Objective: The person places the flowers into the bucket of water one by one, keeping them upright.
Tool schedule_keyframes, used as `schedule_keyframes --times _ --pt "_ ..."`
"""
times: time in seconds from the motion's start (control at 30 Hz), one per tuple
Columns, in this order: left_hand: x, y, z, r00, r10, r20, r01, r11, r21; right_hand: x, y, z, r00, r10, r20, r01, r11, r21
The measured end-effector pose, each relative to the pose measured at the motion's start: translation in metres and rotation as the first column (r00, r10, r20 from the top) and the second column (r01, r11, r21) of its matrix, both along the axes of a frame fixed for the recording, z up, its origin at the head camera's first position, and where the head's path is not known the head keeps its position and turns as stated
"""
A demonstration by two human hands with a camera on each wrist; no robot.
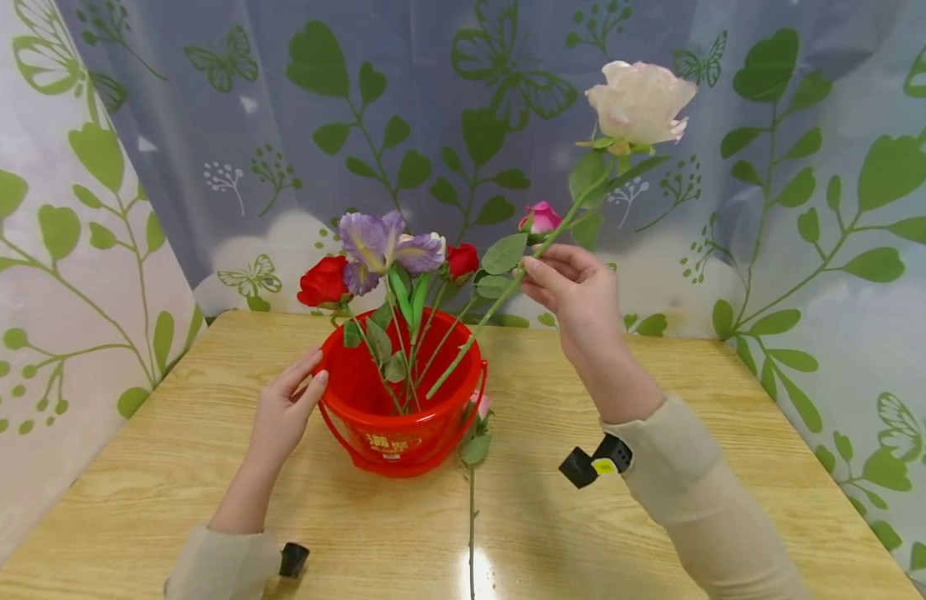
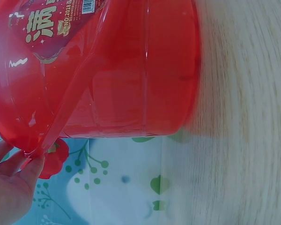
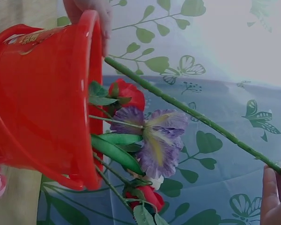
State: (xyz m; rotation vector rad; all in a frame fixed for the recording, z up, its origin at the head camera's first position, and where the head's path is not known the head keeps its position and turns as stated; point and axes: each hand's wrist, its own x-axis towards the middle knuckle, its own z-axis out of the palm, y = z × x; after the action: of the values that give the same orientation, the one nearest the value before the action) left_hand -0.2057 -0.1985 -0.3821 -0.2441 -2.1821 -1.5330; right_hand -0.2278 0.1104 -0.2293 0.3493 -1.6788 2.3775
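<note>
My right hand pinches the green stem of a large pale white-pink rose, which leans up to the right. The stem's cut end is over the mouth of the red bucket. With thumb and fingers, my left hand grips the bucket's left rim beside the handle joint. A purple iris, a red rose and a second red rose stand in the bucket. Behind my right fingers shows a bright pink rose.
A light pink rose lies on the wooden table right of the bucket, its stem running toward the near edge. Behind the table hangs a patterned curtain. The bucket's handle hangs down its near side.
</note>
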Motion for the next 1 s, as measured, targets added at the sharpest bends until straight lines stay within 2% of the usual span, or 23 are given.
schedule_keyframes --times 0.13,0.27,0.47,0.8,1.0 --pt "0.0 0.0 0.0 1.0 0.002 -0.002 -0.002 1.0 -0.004 -0.006 -0.006 -0.007 0.998 -0.059 -0.001 0.059 0.997 0.047" --pt "0.0 0.0 -0.001 1.0 0.007 0.001 -0.007 1.0 -0.006 -0.01 -0.01 -0.017 0.997 -0.074 -0.007 0.075 0.987 0.14" --pt "0.0 0.0 -0.001 1.0 0.003 -0.001 -0.003 1.0 0.001 -0.014 -0.017 -0.032 0.999 -0.051 0.008 0.048 0.976 0.214" --pt "0.0 0.001 0.0 1.0 0.002 -0.008 -0.002 1.0 0.002 -0.018 -0.029 -0.055 0.999 -0.044 0.022 0.037 0.97 0.24" --pt "0.0 0.0 0.0 1.0 -0.002 -0.007 0.002 1.0 0.001 -0.018 -0.035 -0.067 0.999 -0.048 0.023 0.038 0.942 0.335"
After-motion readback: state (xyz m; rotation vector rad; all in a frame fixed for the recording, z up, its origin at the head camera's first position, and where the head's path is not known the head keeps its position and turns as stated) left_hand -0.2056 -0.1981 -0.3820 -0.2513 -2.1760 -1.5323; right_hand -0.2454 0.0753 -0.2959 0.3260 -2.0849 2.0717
